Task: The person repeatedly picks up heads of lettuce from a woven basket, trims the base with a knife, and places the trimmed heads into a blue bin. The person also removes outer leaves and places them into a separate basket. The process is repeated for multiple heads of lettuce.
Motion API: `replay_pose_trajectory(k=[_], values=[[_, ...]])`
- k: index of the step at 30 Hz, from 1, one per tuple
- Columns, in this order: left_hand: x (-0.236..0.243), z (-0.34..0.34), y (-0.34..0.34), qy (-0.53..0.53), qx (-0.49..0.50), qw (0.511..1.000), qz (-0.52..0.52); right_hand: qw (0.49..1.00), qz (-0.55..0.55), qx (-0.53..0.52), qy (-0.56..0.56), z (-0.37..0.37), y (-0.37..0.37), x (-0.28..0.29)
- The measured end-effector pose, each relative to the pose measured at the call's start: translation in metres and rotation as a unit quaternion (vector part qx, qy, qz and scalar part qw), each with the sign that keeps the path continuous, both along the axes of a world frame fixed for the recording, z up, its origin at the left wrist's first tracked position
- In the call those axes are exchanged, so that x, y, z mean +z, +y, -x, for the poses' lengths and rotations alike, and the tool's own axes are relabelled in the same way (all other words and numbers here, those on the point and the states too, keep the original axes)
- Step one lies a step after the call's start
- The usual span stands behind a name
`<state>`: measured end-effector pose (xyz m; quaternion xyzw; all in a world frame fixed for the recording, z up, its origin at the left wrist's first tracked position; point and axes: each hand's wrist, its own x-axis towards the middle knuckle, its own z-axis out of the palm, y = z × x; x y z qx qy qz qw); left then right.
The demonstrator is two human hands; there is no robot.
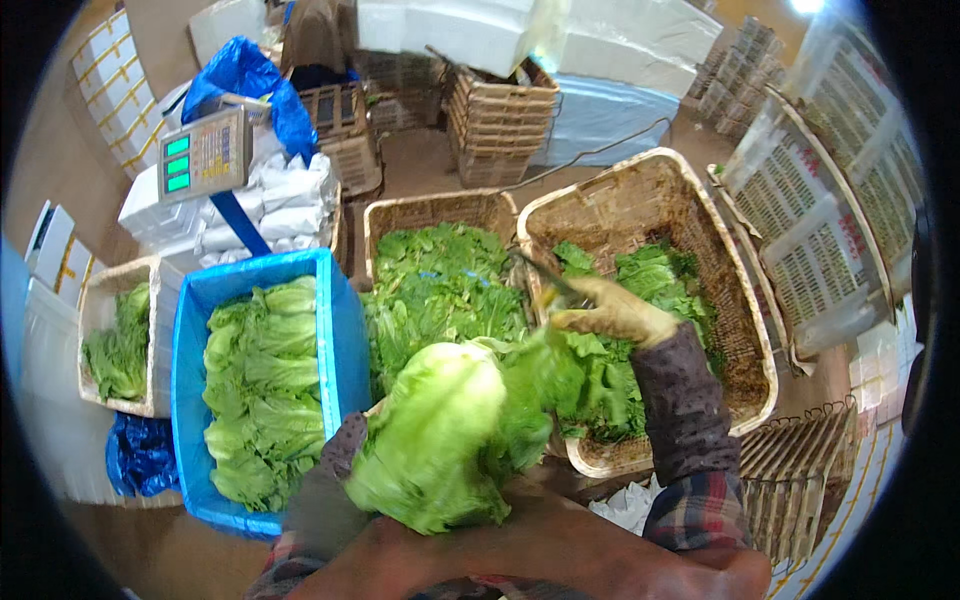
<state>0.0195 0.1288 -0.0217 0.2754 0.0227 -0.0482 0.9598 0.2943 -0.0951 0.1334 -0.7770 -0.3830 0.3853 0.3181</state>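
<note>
In front of my body a large light-green head of lettuce (pixel 435 430) is held up, tilted, with its pale base toward the upper right. My left hand (pixel 376 407) supports it from the left and is mostly hidden by the leaves. My right hand (pixel 612 312), in a yellowish glove, is closed round a dark narrow knife (pixel 545 270), slightly blurred. Below that hand a loose lettuce leaf (pixel 550 375) hangs beside the head. To the left, a blue-lined box (pixel 345 340) holds several lettuce heads in a row.
A middle basket (pixel 440 212) and a larger right basket (pixel 745 330) contain loose leaves. A white foam box (pixel 155 335) with greens stands far left. Behind the blue box is a scale display (pixel 205 155). Stacked crates (pixel 500 125) stand behind; a wire rack (pixel 800 460) is right.
</note>
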Motion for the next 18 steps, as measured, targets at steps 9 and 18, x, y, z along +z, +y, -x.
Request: replay_pose_trajectory(k=[9, 18], values=[[-0.084, -0.016, -0.083, 0.09, 0.045, 0.956, 0.277, 0.959, -0.069, -0.079, 0.264, 0.011, -0.001, -0.136], [-0.082, -0.04, -0.082, 0.176, 0.032, 0.957, 0.228, 0.979, -0.063, -0.113, -0.157, 0.003, 0.016, -0.193]])
